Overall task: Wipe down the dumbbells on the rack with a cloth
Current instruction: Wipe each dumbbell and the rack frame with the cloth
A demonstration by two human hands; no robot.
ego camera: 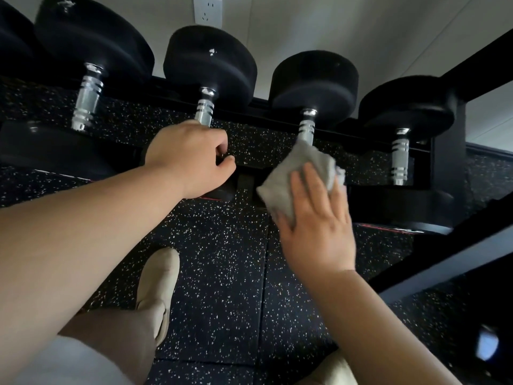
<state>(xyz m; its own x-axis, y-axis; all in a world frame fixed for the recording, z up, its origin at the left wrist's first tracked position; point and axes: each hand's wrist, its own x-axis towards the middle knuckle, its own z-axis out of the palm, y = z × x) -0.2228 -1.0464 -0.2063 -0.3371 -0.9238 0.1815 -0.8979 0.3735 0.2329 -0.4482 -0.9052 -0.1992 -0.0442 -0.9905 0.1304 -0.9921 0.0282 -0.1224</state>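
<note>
Counting from the rack's (449,162) right end, the person's left grip (188,157) is curling its fingers over the near end of the third dumbbell (205,109), at the front rail. The right grip (316,226) is lying pretty much flat-fingered, not wrapped round anything, pressing a bunched grey cloth (302,173) onto the near end of the second dumbbell (313,79), just below its chrome handle. A beige shoe (159,284) is standing on the speckled floor (222,273) underneath.
</note>
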